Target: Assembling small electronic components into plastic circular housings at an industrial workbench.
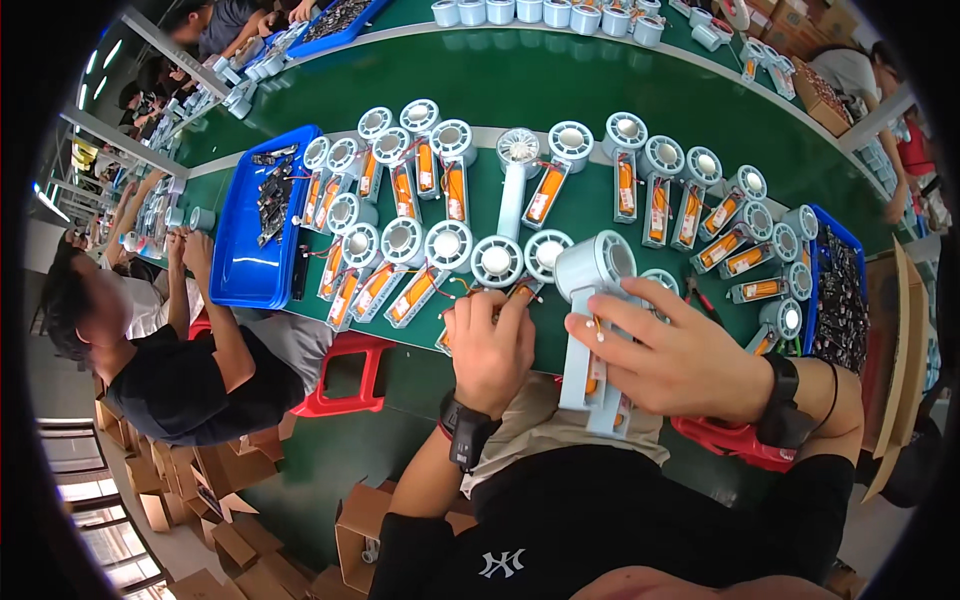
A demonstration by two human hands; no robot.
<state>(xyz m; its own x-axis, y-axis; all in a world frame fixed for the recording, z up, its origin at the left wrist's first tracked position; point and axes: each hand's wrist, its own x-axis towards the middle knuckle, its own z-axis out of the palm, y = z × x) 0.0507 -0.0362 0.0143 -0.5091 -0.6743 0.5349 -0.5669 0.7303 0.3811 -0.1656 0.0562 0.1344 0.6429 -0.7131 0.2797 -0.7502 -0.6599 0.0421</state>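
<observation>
My right hand [665, 345] is closed on a pale blue handheld fan [578, 268], round head up and handle down, held above the table edge by my lap. Orange shows inside its handle, and a small white plug on a wire lies by my fingers. My left hand [490, 345] is curled, fingers down, over the handle of another handheld fan [497, 262] lying on the table. Most of that handle is hidden under the hand. Close beside it lies a fan [547, 255] with its orange battery showing. Rows of similar open-handled fans [447, 245] spread across the table.
Blue trays of small dark parts stand at left [232, 270] and right [840, 300]. Red-handled pliers [700, 297] lie right of my right hand. A co-worker [190, 350] sits at left near a red stool [345, 375]. Cardboard boxes [360, 530] stand on the floor.
</observation>
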